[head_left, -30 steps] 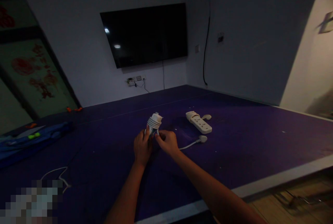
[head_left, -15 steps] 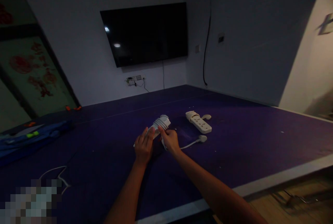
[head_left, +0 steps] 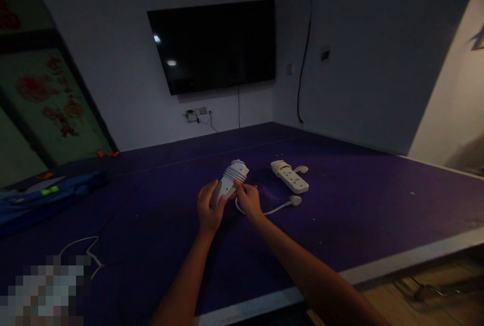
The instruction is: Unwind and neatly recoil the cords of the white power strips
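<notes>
Left hand [head_left: 207, 206] grasps a white power strip [head_left: 226, 187], an oblong, hard-looking casing held tilted over the tabletop [head_left: 351, 215]. Right hand [head_left: 248, 200] pinches its white cord [head_left: 234, 174], coiled in parallel, ridged turns around the strip's far end. A slack, rounded length runs past the right hand to a bulky plug [head_left: 295, 201]. Near it lies a second power strip [head_left: 297, 182], rectangular, socketed, cord-wrapped at one end. Tabletop: flat, purple, flecked, with pale straight edging [head_left: 408, 257].
</notes>
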Demonstrator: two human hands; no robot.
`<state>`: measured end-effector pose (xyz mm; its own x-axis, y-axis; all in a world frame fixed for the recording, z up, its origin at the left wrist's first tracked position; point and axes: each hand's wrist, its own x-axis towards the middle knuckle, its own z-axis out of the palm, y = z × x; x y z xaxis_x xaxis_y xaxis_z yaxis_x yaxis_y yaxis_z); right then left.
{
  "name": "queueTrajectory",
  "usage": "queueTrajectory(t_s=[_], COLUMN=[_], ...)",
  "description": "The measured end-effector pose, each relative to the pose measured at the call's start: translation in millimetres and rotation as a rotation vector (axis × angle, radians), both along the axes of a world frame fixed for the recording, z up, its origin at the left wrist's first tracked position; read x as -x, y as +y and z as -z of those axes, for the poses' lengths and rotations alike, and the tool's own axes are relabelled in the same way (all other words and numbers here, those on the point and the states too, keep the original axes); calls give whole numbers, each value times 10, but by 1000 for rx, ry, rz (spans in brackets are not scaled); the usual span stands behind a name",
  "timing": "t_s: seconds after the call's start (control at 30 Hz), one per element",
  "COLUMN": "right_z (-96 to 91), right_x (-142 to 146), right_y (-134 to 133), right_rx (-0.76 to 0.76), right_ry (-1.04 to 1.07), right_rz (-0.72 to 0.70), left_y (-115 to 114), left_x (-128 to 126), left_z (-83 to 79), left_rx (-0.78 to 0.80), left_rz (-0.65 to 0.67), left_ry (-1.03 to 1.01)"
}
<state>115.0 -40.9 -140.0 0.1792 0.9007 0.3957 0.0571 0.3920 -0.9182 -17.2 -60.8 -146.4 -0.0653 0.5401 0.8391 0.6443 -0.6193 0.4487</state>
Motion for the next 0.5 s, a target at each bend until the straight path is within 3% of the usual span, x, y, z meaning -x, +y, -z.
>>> queueTrajectory(t_s=[0.1, 0.2, 0.3, 0.5], right_z=[-3, -5, 8, 47], right_x=[6, 9, 3, -5], right_y=[-13, -31, -27, 11], right_rx=[-15, -27, -66, -123], right_ry=[-37, -96, -157, -176], right_rz=[-24, -51, -93, -159], left_y=[62, 113, 110, 42], left_x=[44, 68, 59, 18], left_z=[-45, -70, -84, -113], left_rx=[235, 487, 627, 667], left_rz=[74, 185, 247, 272], left_ry=[-403, -597, -595, -539])
